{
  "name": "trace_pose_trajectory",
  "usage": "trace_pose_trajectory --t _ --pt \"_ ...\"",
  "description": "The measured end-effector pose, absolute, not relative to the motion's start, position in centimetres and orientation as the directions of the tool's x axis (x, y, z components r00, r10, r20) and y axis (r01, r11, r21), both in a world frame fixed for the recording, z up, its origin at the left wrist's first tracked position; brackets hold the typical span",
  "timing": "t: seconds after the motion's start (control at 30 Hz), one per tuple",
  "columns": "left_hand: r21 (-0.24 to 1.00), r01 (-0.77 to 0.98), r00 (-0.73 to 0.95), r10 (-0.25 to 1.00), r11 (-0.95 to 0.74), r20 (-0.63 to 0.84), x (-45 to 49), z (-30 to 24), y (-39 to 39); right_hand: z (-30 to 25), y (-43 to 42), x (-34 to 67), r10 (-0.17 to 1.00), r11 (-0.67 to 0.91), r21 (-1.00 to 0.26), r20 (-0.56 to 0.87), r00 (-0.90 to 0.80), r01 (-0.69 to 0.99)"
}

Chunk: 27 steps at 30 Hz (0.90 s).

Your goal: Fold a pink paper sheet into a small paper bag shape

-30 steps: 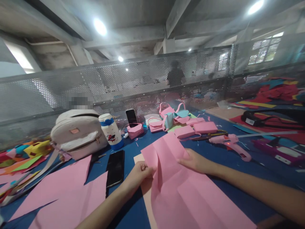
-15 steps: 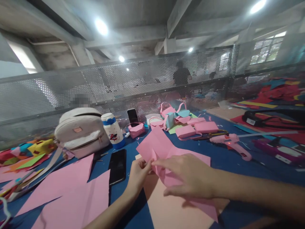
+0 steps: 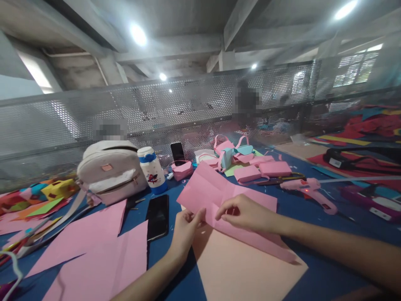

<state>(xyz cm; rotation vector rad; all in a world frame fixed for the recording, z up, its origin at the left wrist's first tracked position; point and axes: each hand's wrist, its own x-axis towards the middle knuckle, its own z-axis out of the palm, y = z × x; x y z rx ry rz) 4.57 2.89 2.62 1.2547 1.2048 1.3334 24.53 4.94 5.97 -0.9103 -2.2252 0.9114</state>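
A creased pink paper sheet point(image 3: 213, 194) is held folded over above a peach sheet point(image 3: 238, 271) on the blue table point(image 3: 316, 225). My left hand point(image 3: 186, 230) pinches the near left edge of the pink sheet, fingers closed on it. My right hand point(image 3: 242, 213) pinches the fold just to the right, thumb and fingers pressed together on the paper. The two hands sit a few centimetres apart.
A black phone point(image 3: 157, 211) lies left of my hands beside loose pink sheets point(image 3: 90, 246). Behind stand a white bag point(image 3: 109, 171), a bottle point(image 3: 152, 169), another phone point(image 3: 178, 151), folded pink paper bags point(image 3: 250, 165) and a pink glue gun point(image 3: 310, 188). A perforated metal screen point(image 3: 194, 108) backs the table.
The pink sheet lay spread flat over the peach sheet; now it is folded over and lifted. My right hand moved from the sheet's right edge to the fold near my left hand.
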Motion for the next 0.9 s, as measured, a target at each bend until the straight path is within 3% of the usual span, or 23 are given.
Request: trace_pose_trajectory --t 0.23,0.63,0.7,0.9 --pt "0.999 0.009 -0.022 0.998 -0.054 0.054 5.1 2.1 2.6 5.4 4.9 24.1 0.754 0.494 -0.821 0.240 -0.611 0.286" --pt "0.999 0.003 0.032 0.999 -0.034 0.034 5.0 1.7 2.7 5.6 5.2 23.9 0.695 0.615 -0.748 0.363 -0.620 0.251" --pt "0.999 0.021 0.061 0.998 -0.032 0.030 5.0 1.5 2.7 5.7 5.8 24.0 0.665 0.666 -0.697 0.393 -0.636 0.265" --pt "0.991 0.132 0.187 0.982 -0.032 0.007 4.8 1.3 2.9 6.0 7.1 24.4 0.462 0.882 -0.341 0.486 -0.742 0.326"
